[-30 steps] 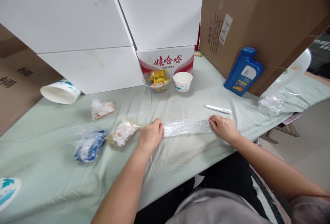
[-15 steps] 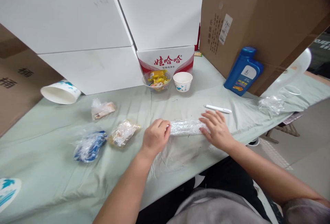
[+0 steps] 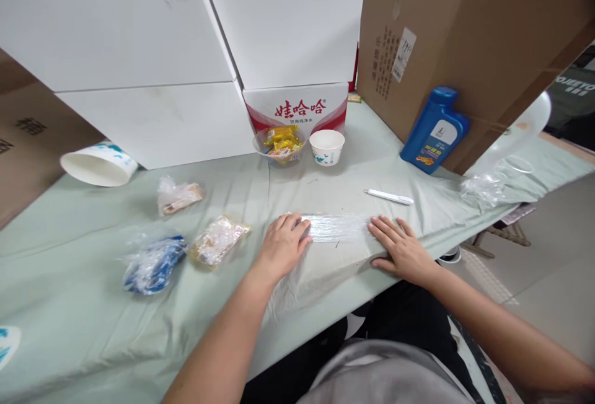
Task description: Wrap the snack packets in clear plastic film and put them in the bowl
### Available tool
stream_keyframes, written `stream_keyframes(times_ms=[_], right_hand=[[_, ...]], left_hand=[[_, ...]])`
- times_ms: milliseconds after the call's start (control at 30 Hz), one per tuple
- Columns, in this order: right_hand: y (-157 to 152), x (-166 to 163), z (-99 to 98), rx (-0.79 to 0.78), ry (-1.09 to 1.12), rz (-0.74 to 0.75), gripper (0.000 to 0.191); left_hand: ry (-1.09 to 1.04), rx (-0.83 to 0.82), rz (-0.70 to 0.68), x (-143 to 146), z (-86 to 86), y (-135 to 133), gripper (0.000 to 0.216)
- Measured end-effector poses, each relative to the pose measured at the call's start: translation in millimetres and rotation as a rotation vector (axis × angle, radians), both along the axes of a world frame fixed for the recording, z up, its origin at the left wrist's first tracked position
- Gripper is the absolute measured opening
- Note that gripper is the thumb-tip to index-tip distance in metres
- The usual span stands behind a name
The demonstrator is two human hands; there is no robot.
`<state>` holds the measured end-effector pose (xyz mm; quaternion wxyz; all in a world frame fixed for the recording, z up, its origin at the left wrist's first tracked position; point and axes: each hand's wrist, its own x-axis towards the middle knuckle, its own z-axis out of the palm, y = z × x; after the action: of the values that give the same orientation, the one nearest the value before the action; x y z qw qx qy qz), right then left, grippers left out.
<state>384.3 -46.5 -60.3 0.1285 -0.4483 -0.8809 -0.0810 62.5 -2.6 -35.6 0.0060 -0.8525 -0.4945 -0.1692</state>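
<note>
A flat, folded strip of clear plastic film (image 3: 338, 228) lies crosswise on the green cloth, shiny and slightly wrinkled. My left hand (image 3: 284, 244) rests on its left end, fingers laid forward and thumb apart along the near edge; that end of the strip is hidden beneath it. At the right end, my right hand (image 3: 400, 250) lies flat with spread fingers, its fingertips touching the film. Just beyond the right hand is a white pen-shaped utility knife (image 3: 388, 196).
Left on the cloth (image 3: 223, 311) lie a yellowish plastic bundle (image 3: 219, 241), a blue bundle (image 3: 155, 264) and a small bag (image 3: 178, 196). Behind stand a bowl of yellow packets (image 3: 281, 144), a paper cup (image 3: 327, 147) and boxes (image 3: 297, 26). A blue bottle (image 3: 434, 131) stands right.
Both hands have flattened onto the strip, which now lies smoother and flatter. My right hand has shifted slightly right and down, its fingers spreading. The view has shifted a little.
</note>
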Motion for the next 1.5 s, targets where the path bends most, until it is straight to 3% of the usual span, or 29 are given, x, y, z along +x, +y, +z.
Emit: stream_keyframes(times_ms=[100, 200, 267, 433, 533, 600, 767, 900, 1033, 1167, 1300, 1400, 1500], right_hand=[[-18, 19, 0.3, 0.065, 0.130, 0.086, 0.037], [-33, 21, 10.7, 0.099, 0.265, 0.153, 0.027], [-39, 15, 24.9, 0.087, 0.326, 0.190, 0.024], [-34, -13, 77.4, -0.163, 0.452, 0.413, 0.027], [-10, -29, 102.1, -0.327, 0.479, 0.445, 0.019], [16, -39, 107.4, -0.419, 0.489, 0.417, 0.014], [90, -70, 85.7, -0.556, 0.441, 0.189, 0.014], [121, -92, 59.3, -0.434, 0.257, 0.131, 0.014], [126, -103, 39.8, -0.275, 0.144, 0.175, 0.014], [123, -106, 26.8, -0.144, 0.092, 0.116, 0.021], [122, -105, 20.3, -0.034, 0.060, 0.082, 0.023], [121, -104, 19.4, -0.030, 0.061, 0.078, 0.024], [119, -106, 20.0, -0.036, 0.058, 0.070, 0.026]], left_hand=[[0.005, 0.048, -0.003, 7, 3.5, -6, 0.024], [-0.021, 0.030, -0.033, 19, 12.8, -20, 0.023], [-0.052, -0.066, -0.129, 28, 18.9, -32, 0.024], [-0.046, -0.269, -0.352, 42, 21.9, -51, 0.039], [-0.064, -0.344, -0.433, 40, 20.0, -49, 0.041], [-0.073, -0.401, -0.466, 36, 19.9, -43, 0.038], [-0.184, -0.510, -0.527, 22, 19.3, -26, 0.047], [-0.279, -0.504, -0.538, 16, 14.3, -18, 0.050], [-0.280, -0.492, -0.518, 16, 10.1, -18, 0.049], [-0.282, -0.492, -0.508, 16, 9.3, -18, 0.051], [-0.418, -0.476, -0.428, 15, 10.9, -17, 0.040], [-0.568, -0.303, -0.229, 16, 12.9, -16, 0.030], [-0.497, -0.122, -0.271, 19, 14.0, -17, 0.036]])
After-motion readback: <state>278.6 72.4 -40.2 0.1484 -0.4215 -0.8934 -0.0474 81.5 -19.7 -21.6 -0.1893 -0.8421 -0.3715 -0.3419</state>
